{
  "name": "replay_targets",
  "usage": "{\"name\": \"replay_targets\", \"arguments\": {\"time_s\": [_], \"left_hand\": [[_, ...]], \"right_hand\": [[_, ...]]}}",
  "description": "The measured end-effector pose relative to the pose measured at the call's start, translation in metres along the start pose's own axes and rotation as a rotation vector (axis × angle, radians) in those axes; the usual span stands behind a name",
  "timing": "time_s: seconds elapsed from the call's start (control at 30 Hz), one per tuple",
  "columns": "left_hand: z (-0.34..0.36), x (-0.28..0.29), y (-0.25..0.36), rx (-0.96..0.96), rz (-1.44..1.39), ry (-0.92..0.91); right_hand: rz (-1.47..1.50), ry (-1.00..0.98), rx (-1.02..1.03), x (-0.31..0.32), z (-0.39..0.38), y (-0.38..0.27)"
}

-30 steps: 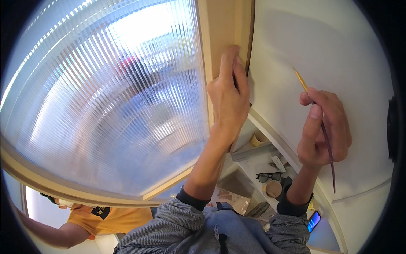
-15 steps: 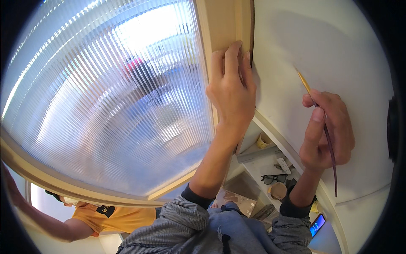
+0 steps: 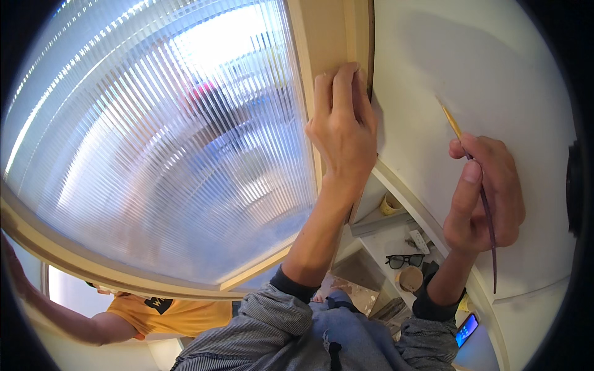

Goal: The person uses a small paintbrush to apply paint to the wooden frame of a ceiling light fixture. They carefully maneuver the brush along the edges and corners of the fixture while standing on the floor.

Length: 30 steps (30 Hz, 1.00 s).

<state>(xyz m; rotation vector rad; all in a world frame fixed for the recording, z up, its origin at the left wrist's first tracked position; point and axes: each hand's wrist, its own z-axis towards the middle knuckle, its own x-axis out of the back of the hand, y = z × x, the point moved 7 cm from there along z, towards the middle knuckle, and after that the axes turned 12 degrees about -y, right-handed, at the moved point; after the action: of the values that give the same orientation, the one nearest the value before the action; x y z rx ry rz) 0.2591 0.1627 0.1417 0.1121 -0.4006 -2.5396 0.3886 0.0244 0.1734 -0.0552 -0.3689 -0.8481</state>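
My left hand presses flat against the pale wooden door frame, fingers together and pointing up along its edge. To its left is a large ribbed glass pane. My right hand grips a thin paintbrush with a dark handle and a yellow tip. The tip points up and left at the white wall.
Below, a white shelf carries dark glasses, a tape roll and a small round container. A phone with a lit screen lies at lower right. A person in a yellow shirt stands at lower left, arm stretched left.
My left hand has slid upward along the door frame. My right hand with the brush has stayed nearly in place.
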Motion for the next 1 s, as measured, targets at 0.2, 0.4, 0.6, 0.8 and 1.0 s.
{"name": "replay_targets", "arguments": {"time_s": [0.2, 0.4, 0.6, 0.8, 1.0], "left_hand": [[0.0007, 0.0011, -0.0012, -0.014, -0.057, -0.024], [0.0043, 0.0056, 0.0001, 0.029, -0.112, -0.003], [0.0061, 0.0026, 0.0015, 0.016, -0.066, -0.031], [0.0042, 0.0034, -0.0001, -0.025, -0.07, -0.037], [0.0042, 0.0029, 0.001, 0.013, -0.078, -0.04]], "right_hand": [[0.003, 0.008, -0.003, 0.0006, -0.0014, 0.0005], [0.009, 0.021, 0.005, 0.002, -0.0004, -0.0016], [0.002, 0.009, 0.018, 0.0032, 0.001, -0.0021], [0.024, 0.007, 0.01, 0.0032, -0.0013, -0.0012], [0.014, -0.007, 0.016, 0.0031, -0.0021, 0.0002]]}}
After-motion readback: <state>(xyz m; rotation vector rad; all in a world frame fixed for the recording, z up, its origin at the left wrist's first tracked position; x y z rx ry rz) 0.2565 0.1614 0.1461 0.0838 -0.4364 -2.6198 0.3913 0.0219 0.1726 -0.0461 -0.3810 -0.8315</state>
